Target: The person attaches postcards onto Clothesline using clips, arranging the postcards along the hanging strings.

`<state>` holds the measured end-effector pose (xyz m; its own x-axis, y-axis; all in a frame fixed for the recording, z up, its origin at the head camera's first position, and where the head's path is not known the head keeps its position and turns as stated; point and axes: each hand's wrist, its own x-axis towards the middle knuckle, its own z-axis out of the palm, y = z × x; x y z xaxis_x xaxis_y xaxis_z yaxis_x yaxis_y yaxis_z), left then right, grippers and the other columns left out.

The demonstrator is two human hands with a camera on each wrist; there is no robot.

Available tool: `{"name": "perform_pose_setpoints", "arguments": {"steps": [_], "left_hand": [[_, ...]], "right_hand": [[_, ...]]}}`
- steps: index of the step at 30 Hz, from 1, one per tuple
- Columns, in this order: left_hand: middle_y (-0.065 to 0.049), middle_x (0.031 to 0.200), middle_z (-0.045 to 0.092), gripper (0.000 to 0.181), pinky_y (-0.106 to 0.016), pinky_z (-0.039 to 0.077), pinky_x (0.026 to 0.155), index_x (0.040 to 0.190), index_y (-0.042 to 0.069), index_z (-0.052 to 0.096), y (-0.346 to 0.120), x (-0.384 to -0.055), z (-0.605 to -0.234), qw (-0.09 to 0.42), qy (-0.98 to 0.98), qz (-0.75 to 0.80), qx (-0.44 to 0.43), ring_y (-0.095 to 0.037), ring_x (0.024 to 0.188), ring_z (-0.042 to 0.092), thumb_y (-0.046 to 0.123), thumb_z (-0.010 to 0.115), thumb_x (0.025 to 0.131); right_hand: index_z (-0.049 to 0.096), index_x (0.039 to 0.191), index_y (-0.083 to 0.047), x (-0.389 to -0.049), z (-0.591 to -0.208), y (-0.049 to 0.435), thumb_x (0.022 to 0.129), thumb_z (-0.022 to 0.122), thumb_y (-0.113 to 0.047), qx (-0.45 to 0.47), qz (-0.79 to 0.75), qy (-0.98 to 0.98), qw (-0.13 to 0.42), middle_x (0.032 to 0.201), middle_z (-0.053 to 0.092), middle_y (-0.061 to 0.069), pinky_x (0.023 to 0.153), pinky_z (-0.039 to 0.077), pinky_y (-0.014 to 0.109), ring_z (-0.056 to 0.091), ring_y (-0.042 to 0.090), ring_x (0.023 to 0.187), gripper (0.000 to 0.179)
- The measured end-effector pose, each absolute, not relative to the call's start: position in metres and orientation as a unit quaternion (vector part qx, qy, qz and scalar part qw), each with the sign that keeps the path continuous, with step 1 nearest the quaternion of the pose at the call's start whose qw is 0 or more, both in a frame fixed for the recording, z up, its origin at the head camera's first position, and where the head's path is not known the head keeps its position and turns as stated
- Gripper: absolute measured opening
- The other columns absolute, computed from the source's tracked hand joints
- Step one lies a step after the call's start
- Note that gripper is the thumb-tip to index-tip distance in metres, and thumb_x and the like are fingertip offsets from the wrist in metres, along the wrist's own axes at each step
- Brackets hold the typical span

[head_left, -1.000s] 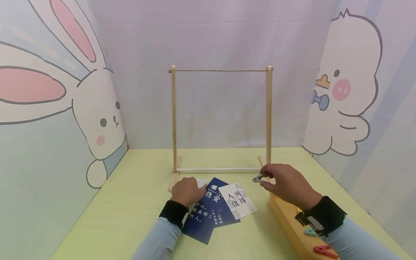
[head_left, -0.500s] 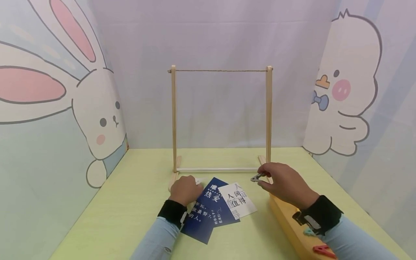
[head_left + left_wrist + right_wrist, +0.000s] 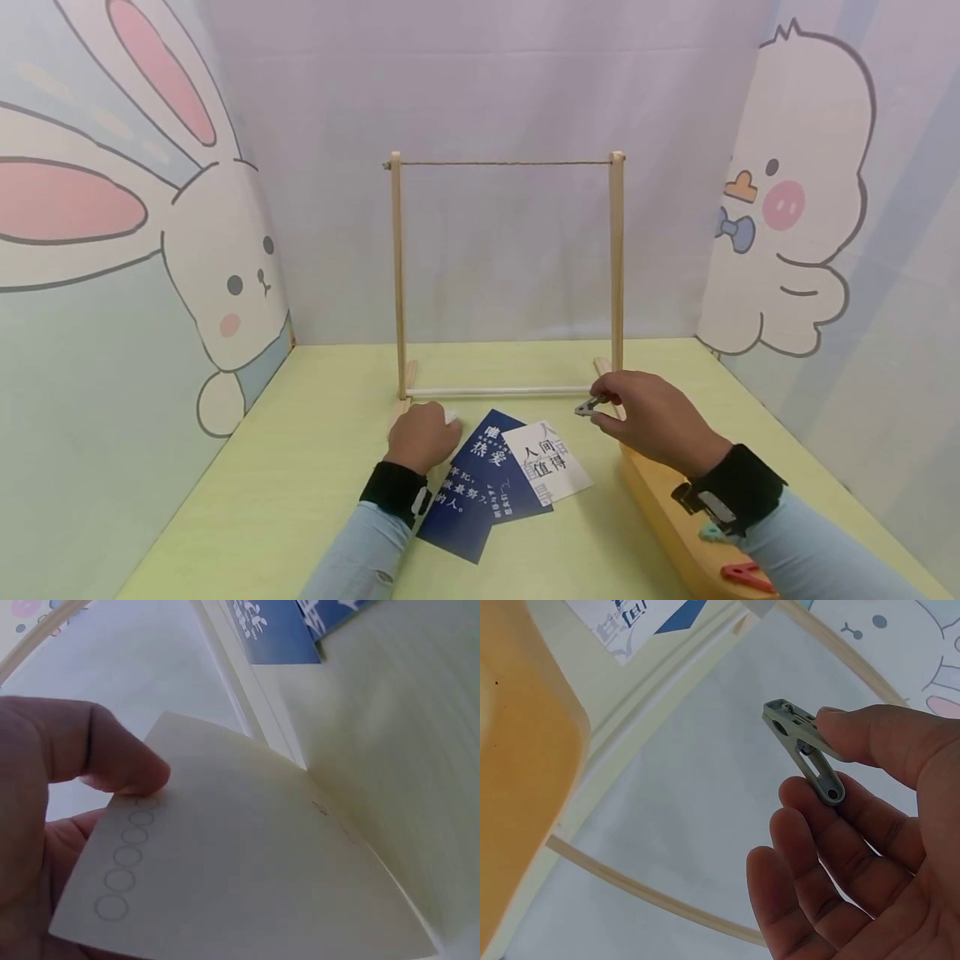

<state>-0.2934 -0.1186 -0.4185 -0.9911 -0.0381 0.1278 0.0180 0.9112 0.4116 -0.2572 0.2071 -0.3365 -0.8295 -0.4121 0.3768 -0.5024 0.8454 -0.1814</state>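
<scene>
My left hand [image 3: 423, 437] pinches a postcard [image 3: 225, 855] between thumb and fingers; its pale back with a row of printed circles faces the left wrist camera. In the head view the hand hides nearly all of this card. Two blue cards with white writing, one at the front [image 3: 463, 529] and one behind it [image 3: 480, 454], overlap on the table just right of that hand. A white card [image 3: 558, 475] with dark characters lies partly over them. Above the table, my right hand [image 3: 663, 421] holds a grey clothespin [image 3: 789, 739] by its handle end, between thumb and fingers.
Behind the cards stands a wooden frame [image 3: 618, 267] with a cord [image 3: 510, 163] strung across its top and a white rod [image 3: 502, 391] low down. A yellow box [image 3: 652, 500] under the right forearm bears a red clothespin [image 3: 746, 577] and a teal one [image 3: 712, 533].
My left hand has shifted a little left, drawing its card away from the blue cards. My right hand has moved slightly left and up with the clothespin.
</scene>
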Motion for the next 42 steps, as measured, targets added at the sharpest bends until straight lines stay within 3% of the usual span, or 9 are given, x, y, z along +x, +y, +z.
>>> {"name": "perform_pose_setpoints", "arguments": {"steps": [16, 22, 26, 30, 33, 42], "left_hand": [[0.005, 0.049, 0.035, 0.05, -0.03, 0.026, 0.043, 0.053, 0.017, 0.044, -0.1216, -0.2915, -0.4189, 0.095, -0.97, -0.222, -0.015, -0.015, 0.044, 0.041, 0.031, 0.065, 0.096], [0.006, 0.049, 0.037, 0.043, -0.028, 0.028, 0.041, 0.054, 0.018, 0.051, -0.1239, -0.2949, -0.4211, 0.111, -0.973, -0.202, -0.018, -0.014, 0.044, 0.044, 0.02, 0.067, 0.093], [0.005, 0.054, 0.045, 0.032, -0.029, 0.032, 0.043, 0.061, 0.015, 0.063, -0.1232, -0.2946, -0.4191, 0.117, -0.973, -0.197, -0.014, -0.014, 0.048, 0.047, 0.016, 0.071, 0.092], [0.002, 0.065, 0.062, 0.015, -0.032, 0.04, 0.046, 0.075, 0.014, 0.075, -0.1227, -0.294, -0.4156, 0.131, -0.97, -0.205, -0.001, -0.016, 0.056, 0.055, 0.011, 0.07, 0.09], [0.001, 0.072, 0.07, 0.012, -0.034, 0.044, 0.048, 0.082, 0.014, 0.079, -0.1225, -0.294, -0.4138, 0.143, -0.968, -0.207, 0.004, -0.016, 0.06, 0.059, 0.008, 0.069, 0.087], [0.0, 0.075, 0.074, 0.011, -0.034, 0.045, 0.048, 0.089, 0.015, 0.082, -0.1229, -0.294, -0.4131, 0.176, -0.967, -0.186, -0.007, -0.017, 0.06, 0.063, 0.008, 0.073, 0.086]], "right_hand": [[0.074, 0.105, -0.015, -0.2577, -0.3374, 0.2071, 0.083, 0.088, -0.023, 0.243, 0.133, -0.946, 0.168, 0.093, 0.071, -0.007, 0.081, 0.058, 0.039, 0.062, 0.013, 0.084, 0.028], [0.074, 0.104, -0.015, -0.2574, -0.3381, 0.2072, 0.083, 0.088, -0.024, 0.245, 0.134, -0.946, 0.166, 0.091, 0.07, -0.008, 0.079, 0.056, 0.038, 0.06, 0.012, 0.082, 0.026], [0.074, 0.104, -0.015, -0.2573, -0.3385, 0.2074, 0.083, 0.088, -0.023, 0.243, 0.135, -0.947, 0.163, 0.091, 0.07, -0.008, 0.079, 0.057, 0.038, 0.06, 0.012, 0.082, 0.027], [0.074, 0.104, -0.015, -0.2568, -0.3383, 0.207, 0.083, 0.088, -0.023, 0.24, 0.138, -0.948, 0.157, 0.091, 0.069, -0.008, 0.08, 0.057, 0.038, 0.06, 0.013, 0.082, 0.027], [0.074, 0.105, -0.015, -0.2567, -0.3382, 0.2066, 0.083, 0.088, -0.023, 0.239, 0.139, -0.948, 0.154, 0.091, 0.069, -0.007, 0.08, 0.057, 0.039, 0.06, 0.013, 0.082, 0.027], [0.074, 0.104, -0.015, -0.2576, -0.3389, 0.2059, 0.083, 0.088, -0.023, 0.244, 0.136, -0.947, 0.157, 0.091, 0.069, -0.008, 0.079, 0.056, 0.037, 0.06, 0.012, 0.082, 0.027]]}}
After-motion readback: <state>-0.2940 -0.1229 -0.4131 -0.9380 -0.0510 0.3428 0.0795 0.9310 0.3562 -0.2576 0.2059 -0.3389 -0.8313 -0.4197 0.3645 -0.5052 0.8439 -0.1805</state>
